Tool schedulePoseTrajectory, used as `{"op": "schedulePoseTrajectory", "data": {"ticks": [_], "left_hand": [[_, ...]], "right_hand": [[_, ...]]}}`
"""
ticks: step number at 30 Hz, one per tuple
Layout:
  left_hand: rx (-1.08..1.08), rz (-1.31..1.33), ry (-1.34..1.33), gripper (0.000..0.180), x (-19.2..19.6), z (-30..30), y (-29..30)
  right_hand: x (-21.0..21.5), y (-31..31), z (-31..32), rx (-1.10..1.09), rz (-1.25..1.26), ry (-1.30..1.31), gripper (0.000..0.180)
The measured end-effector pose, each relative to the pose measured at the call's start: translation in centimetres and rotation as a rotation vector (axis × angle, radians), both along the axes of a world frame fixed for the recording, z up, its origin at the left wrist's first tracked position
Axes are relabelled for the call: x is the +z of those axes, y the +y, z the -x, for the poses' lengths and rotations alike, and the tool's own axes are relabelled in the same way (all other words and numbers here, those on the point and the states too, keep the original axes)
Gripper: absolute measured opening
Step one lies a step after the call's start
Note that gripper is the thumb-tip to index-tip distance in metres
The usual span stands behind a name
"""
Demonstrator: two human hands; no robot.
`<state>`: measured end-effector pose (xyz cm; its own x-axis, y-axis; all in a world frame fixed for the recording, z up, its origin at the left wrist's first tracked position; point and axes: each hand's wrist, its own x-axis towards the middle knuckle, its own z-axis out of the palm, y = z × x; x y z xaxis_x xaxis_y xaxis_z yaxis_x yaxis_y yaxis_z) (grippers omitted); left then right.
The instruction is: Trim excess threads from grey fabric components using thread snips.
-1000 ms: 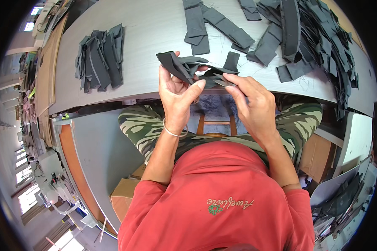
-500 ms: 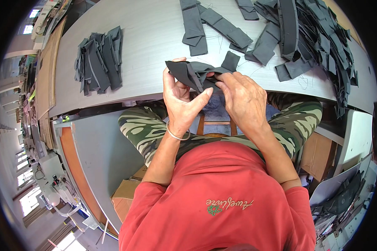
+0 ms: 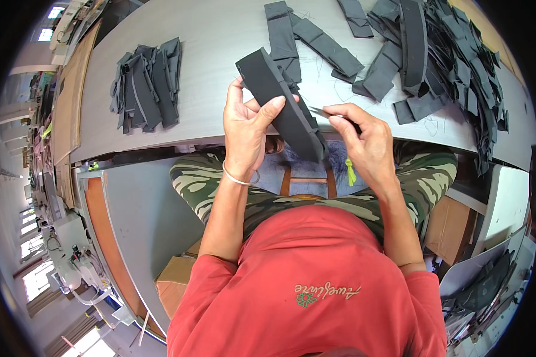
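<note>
Lying btwn both hands: fabric strip

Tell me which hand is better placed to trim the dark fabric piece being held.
Right. The right hand holds small snips with their tip at the dark fabric piece, while the left hand is occupied gripping that piece.

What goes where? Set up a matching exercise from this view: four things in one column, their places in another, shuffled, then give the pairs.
Things:
1. dark fabric strip
2. small snips
3. neat stack of dark pieces
4. big loose heap of dark pieces

Places:
A. table, far right
B. left hand
C. table, left
D. right hand

Pairs: 1-B, 2-D, 3-C, 4-A
</note>
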<state>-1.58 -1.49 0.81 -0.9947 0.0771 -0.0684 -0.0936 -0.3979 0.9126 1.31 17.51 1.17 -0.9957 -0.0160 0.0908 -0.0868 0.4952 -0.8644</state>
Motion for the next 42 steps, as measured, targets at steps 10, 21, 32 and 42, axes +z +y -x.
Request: {"op": "schedulePoseTrajectory", "data": {"ticks": [10,21,32,42], "left_hand": [[-0.156,-0.074,-0.036,0.053,-2.4,-0.5,1.4],[-0.323,0.139,-0.148,0.043,-1.8,-1.0,1.2],[-0.441,0.271,-0.139,0.044,-1.9,-1.0,-0.4],[-0.463,0.249,-0.225,0.039,-1.9,-1.6,-0.7]], "right_hand": [[0.0,0.9,1.6,0.05,0.052,0.232,0.02],[-1.9,0.8,3.5,0.062,-0.295,0.474,0.021],[-1.5,2.2,3.5,0.251,-0.333,0.232,0.037],[-0.6,3.1,2.6,0.105,-0.03,0.155,0.036]]}}
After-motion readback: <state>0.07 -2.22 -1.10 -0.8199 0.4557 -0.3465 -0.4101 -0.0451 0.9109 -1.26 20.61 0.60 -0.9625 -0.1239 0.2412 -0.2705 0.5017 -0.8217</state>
